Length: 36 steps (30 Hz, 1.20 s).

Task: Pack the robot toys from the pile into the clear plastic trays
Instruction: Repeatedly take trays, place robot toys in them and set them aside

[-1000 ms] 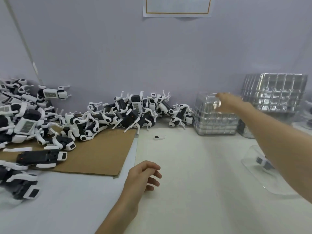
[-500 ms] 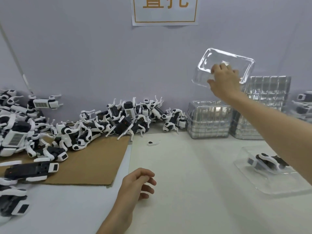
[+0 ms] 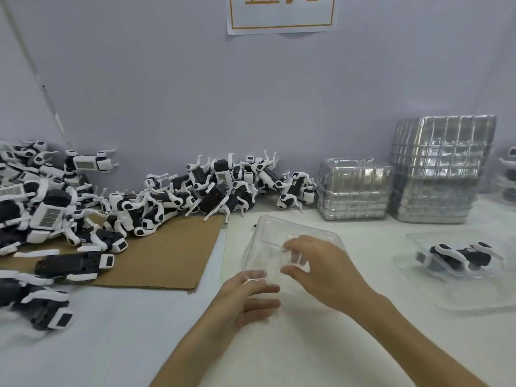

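An empty clear plastic tray (image 3: pixel 275 237) sits tilted at the middle of the table in front of me. My right hand (image 3: pixel 321 268) grips its right rim, thumb and fingers curled over the edge. My left hand (image 3: pixel 248 294) touches the tray's near left corner with fingers stretched out under the plastic. A pile of black-and-white robot toys (image 3: pixel 134 202) lies along the wall to the left. Another clear tray (image 3: pixel 474 294) at the right holds one robot toy (image 3: pixel 460 256).
Two stacks of empty clear trays, a low one (image 3: pixel 353 188) and a taller one (image 3: pixel 438 169), stand against the wall at the right. A brown cardboard sheet (image 3: pixel 167 252) lies under part of the pile. More packed toys (image 3: pixel 508 174) sit at the far right edge.
My right hand lifted a tray off the low stack, carried it through the air and brought it down to the table middle. My left hand moved forward to meet the tray.
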Tool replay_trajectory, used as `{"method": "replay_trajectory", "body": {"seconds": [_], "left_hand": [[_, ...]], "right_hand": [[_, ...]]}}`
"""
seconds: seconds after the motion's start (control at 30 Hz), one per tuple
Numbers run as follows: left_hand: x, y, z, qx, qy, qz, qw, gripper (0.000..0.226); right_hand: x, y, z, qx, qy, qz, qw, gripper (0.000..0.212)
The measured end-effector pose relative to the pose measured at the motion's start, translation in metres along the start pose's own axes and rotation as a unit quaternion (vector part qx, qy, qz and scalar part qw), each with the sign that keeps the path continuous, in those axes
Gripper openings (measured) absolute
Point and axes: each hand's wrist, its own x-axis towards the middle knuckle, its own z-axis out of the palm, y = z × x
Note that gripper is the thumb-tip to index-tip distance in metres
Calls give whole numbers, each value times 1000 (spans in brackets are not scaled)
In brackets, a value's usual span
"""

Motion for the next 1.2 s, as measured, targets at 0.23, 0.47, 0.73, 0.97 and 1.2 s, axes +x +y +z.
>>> {"method": "replay_trajectory", "body": {"seconds": [0.23, 0.47, 0.73, 0.97, 1.2], "left_hand": [[-3, 3, 1, 47, 66, 120, 989, 16], [-8, 11, 0, -10, -1, 191, 982, 16], [-8, 4, 10, -1, -79, 195, 978, 46], [-12, 8, 8, -5, -121, 193, 974, 57], [-13, 9, 9, -7, -128, 201, 971, 54]], "right_hand": [[-24, 2, 17, 59, 87, -7, 994, 43], [-26, 0, 13, 240, 108, 64, 963, 19], [-23, -11, 11, 460, 59, 64, 884, 13], [-23, -16, 4, 520, 36, 83, 849, 23], [-24, -19, 1, 541, 25, 92, 836, 20]]}}
